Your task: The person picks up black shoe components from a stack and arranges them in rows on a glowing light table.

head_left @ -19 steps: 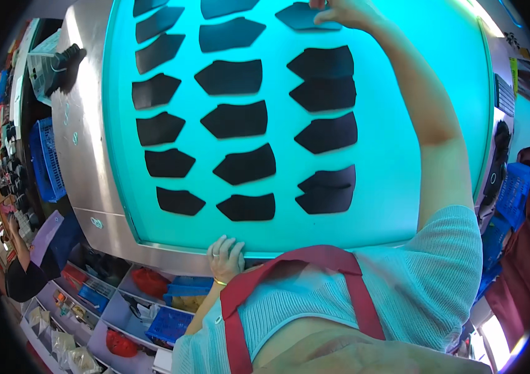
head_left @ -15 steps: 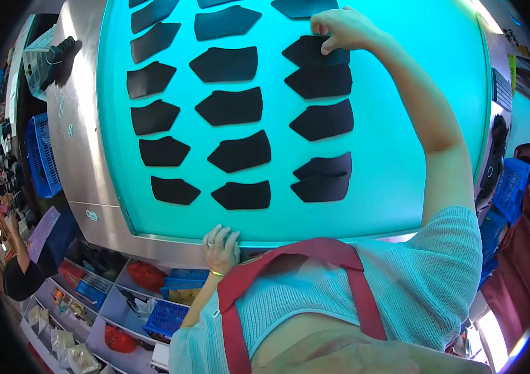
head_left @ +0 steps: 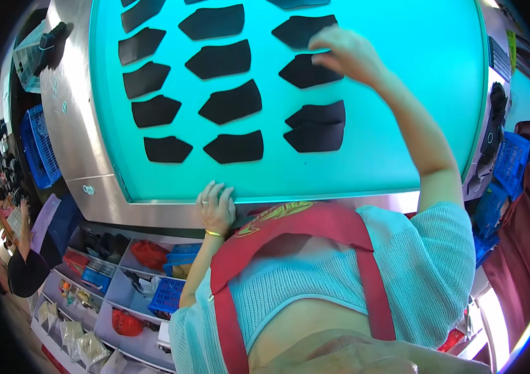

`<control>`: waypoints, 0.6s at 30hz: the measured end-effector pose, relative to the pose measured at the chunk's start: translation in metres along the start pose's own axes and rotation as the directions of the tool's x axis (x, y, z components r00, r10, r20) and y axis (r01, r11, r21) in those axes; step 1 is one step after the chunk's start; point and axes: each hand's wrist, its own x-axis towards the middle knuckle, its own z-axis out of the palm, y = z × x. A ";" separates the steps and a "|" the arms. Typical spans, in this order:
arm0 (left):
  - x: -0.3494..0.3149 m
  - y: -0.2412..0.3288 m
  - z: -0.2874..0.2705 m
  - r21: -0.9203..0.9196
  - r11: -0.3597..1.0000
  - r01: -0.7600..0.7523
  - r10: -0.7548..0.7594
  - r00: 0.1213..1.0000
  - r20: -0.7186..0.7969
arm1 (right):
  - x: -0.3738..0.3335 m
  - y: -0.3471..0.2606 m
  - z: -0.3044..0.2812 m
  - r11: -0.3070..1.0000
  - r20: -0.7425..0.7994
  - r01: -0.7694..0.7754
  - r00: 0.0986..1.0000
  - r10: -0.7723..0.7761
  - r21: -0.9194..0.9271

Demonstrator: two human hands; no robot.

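Observation:
Dark, flat cut pieces with one pointed end lie in three columns on a bright turquoise work surface (head_left: pixel 389 162). My right hand (head_left: pixel 349 56) is over the right column, fingers bent and thumb apart from them. Its thumb is at the upper edge of one dark piece (head_left: pixel 308 71), and no piece is lifted; another dark piece (head_left: pixel 302 32) lies just beyond. Closer to me, two overlapping dark pieces (head_left: pixel 315 136) lie in the same column. My left hand (head_left: pixel 218 209) rests on the metal table edge, fingers stretched out and holding nothing.
A metal frame (head_left: pixel 81 156) borders the surface. At left are blue baskets (head_left: pixel 40 146) and a person's arm (head_left: pixel 25 234). Below left stands a divided tray (head_left: pixel 112 293) with red and blue items. At right are a keyboard (head_left: pixel 500 59) and blue crates (head_left: pixel 514 163).
My view has shifted farther over the table. My right hand has moved nearer along the right column; the two pieces that overlapped under it now lie apart. My left hand stays at the edge.

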 end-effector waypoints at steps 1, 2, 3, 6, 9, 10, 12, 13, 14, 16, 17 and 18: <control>0.003 -0.001 0.002 0.000 1.000 0.001 -0.001 1.000 0.000 | -0.027 -0.019 0.007 0.999 0.013 -0.046 0.999 0.046 0.022; 0.004 -0.002 0.003 -0.005 1.000 -0.003 0.003 1.000 -0.003 | -0.051 -0.041 0.013 0.995 0.025 -0.087 0.996 0.086 0.044; 0.002 -0.002 0.001 -0.007 1.000 -0.005 0.005 1.000 -0.002 | -0.073 -0.065 0.015 0.981 0.123 -0.183 0.977 0.175 0.057; -0.001 -0.001 0.001 0.002 1.000 0.003 -0.003 1.000 -0.021 | -0.103 -0.106 0.021 0.962 0.120 -0.273 0.955 0.271 -0.003; -0.001 0.001 0.003 0.016 1.000 -0.010 0.010 0.999 -0.044 | -0.110 -0.118 0.021 0.941 0.083 -0.313 0.942 0.324 -0.128; 0.000 0.001 0.002 0.013 1.000 -0.017 0.018 0.999 -0.048 | -0.107 -0.117 0.023 0.918 0.139 -0.344 0.917 0.374 -0.196; 0.000 0.004 0.002 0.018 1.000 -0.012 0.013 0.998 -0.057 | -0.098 -0.105 0.028 0.905 0.113 -0.373 0.909 0.401 -0.203; -0.001 0.006 0.002 0.012 1.000 -0.001 0.001 0.998 -0.061 | -0.093 -0.097 0.027 0.908 0.214 -0.382 0.885 0.413 -0.172; -0.002 0.006 0.002 0.004 1.000 0.011 -0.011 0.998 -0.065 | -0.089 -0.092 0.027 0.908 0.315 -0.393 0.852 0.418 -0.143; -0.003 0.007 0.003 0.008 1.000 0.010 -0.010 0.996 -0.085 | -0.080 -0.088 0.028 0.909 0.320 -0.391 0.851 0.416 -0.144; -0.003 0.007 0.004 0.004 1.000 0.008 -0.008 0.996 -0.093 | -0.077 -0.087 0.027 0.910 0.309 -0.374 0.856 0.413 -0.181; -0.003 0.007 0.003 0.008 1.000 0.013 -0.012 0.994 -0.104 | -0.072 -0.087 0.026 0.910 0.301 -0.353 0.863 0.406 -0.217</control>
